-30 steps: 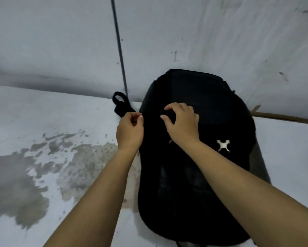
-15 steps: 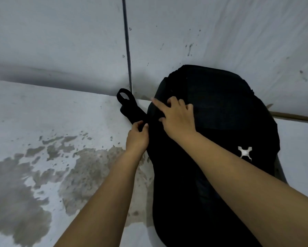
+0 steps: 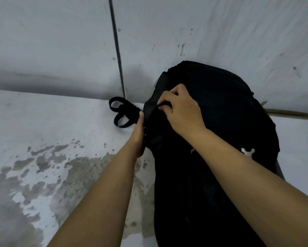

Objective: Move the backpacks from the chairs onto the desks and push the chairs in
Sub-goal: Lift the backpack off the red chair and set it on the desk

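1. A black backpack (image 3: 221, 139) lies on the white table (image 3: 42, 122), filling the right-centre of the frame from the middle down to the bottom edge; its far end rests against the grey wall panel (image 3: 60, 41).
2. The right hand (image 3: 181, 113) sits on top of the backpack near its upper left part, fingers curled, the fingertips (image 3: 161, 107) pinching a fold or edge of the black fabric. That grip is closed on the backpack.
3. The left hand (image 3: 139, 134) presses against the backpack's left side, just below the right hand. Its fingers are hidden behind the bag's edge, so how far its grip is closed cannot be told.
4. A looped black strap (image 3: 122, 111) spills from the bag onto the table, left of both hands, at centre frame.
5. The table shows patchy grey-brown worn areas (image 3: 42, 175) at lower left.
6. A white emblem (image 3: 247, 152) marks the backpack, right of the right forearm.
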